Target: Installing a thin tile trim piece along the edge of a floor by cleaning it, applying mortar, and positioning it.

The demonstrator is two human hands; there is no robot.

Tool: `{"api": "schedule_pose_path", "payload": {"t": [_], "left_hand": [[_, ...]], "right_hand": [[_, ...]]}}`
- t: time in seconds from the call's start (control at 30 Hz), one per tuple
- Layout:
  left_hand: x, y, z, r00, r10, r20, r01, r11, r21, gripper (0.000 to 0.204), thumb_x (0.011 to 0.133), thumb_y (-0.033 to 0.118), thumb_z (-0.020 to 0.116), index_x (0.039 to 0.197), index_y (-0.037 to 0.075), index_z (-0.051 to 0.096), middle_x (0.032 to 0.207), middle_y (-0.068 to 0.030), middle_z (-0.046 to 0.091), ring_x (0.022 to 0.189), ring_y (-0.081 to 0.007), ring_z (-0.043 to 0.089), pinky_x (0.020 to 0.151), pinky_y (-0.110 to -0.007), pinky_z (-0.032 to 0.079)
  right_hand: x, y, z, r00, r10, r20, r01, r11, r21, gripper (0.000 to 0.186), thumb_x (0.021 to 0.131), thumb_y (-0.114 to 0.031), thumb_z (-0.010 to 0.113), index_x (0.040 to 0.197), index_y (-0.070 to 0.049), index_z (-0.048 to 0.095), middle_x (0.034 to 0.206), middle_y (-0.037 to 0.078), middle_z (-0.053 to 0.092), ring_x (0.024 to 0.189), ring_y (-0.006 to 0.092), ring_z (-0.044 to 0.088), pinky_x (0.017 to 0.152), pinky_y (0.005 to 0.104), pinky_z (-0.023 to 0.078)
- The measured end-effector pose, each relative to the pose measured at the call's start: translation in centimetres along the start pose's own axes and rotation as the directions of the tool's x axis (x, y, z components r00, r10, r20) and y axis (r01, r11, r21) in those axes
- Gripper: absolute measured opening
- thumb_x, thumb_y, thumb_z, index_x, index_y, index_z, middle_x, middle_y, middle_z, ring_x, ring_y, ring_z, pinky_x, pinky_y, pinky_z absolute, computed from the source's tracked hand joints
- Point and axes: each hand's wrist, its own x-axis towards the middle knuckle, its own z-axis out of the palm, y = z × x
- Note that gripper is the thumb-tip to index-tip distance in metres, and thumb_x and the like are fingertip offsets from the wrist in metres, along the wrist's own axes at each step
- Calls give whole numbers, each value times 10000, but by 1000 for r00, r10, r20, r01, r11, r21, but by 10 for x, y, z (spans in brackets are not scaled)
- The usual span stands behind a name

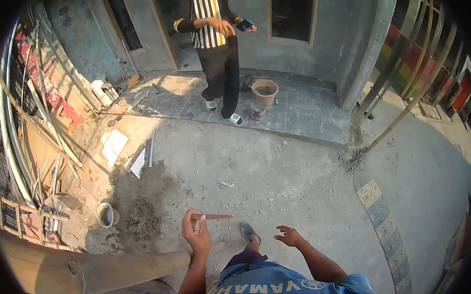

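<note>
In front of me, my left hand point(196, 234) is closed on one end of a short, flat brown strip of wood point(217, 216). The strip points to the right, and a thin reddish string point(230, 229) seems to hang from its far end. To the right, my right hand point(288, 236) is held in the air above the ground with its fingers apart and slightly bent. Nothing is in it. Below the hands, one of my feet in a dark shoe point(249, 231) stands on the grey ground.
A thick bamboo pole point(114, 272) crosses the lower left. A pale bucket point(107, 214) stands beside wet mortar point(142, 214). On the tiled step point(304, 118) are a mortar tub point(265, 91), a can point(257, 111) and a person point(216, 56) holding a phone. Poles lean at both sides.
</note>
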Motion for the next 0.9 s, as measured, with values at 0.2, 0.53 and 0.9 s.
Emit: {"api": "schedule_pose_path", "payload": {"t": [0.2,0.53,0.9], "left_hand": [[8,-6,-10,979,85,-187,-34,965,261,370,780,-68,604,1130,-56,486,1126,-202,527,1016,-284,557,867,-368,479],[7,-35,-20,725,-232,-648,292,956,-15,462,815,-76,526,1232,9,344,1131,-167,500,993,-234,531,813,-339,489],[163,-73,-43,97,-256,-962,450,873,-187,449,864,68,568,1260,34,359,1087,-187,466,899,-276,558,768,-377,544]], "right_hand": [[154,-95,8,903,-204,377,155,976,155,627,771,-468,633,1244,-77,507,1173,192,570,1092,358,541,926,422,434],[287,-189,82,618,-268,739,115,961,253,404,734,-274,721,1055,-64,595,843,87,658,775,175,642,710,331,507],[459,-287,106,575,-426,699,295,904,309,340,731,-258,724,990,-68,612,932,115,653,882,246,631,785,340,483]]}}
